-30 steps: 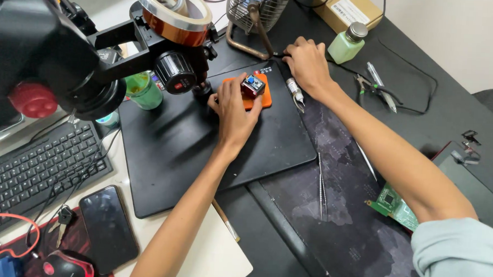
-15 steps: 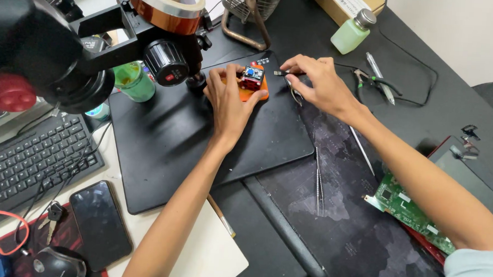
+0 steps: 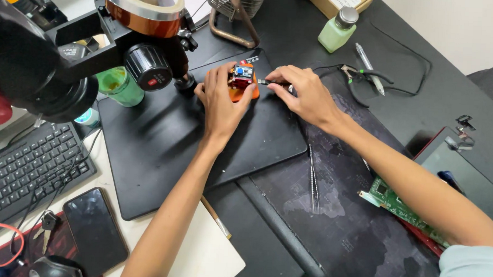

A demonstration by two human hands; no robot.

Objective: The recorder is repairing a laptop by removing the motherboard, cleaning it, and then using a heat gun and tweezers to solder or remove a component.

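Pinched in the right hand (image 3: 306, 94), a thin tool (image 3: 264, 82) is pointed at the small orange fixture (image 3: 243, 84), steadied by left hand (image 3: 221, 101) fingers, upper centre.

Everything is sitting relative to the flat black rectangular work mat (image 3: 163, 146): the small orange-based holder block (image 3: 242, 84) on its far edge, the black plastic keyboard (image 3: 20, 170) left, the thin steel tweezers (image 3: 313, 177) right, the dark glass-faced phone (image 3: 95, 230) nearer.
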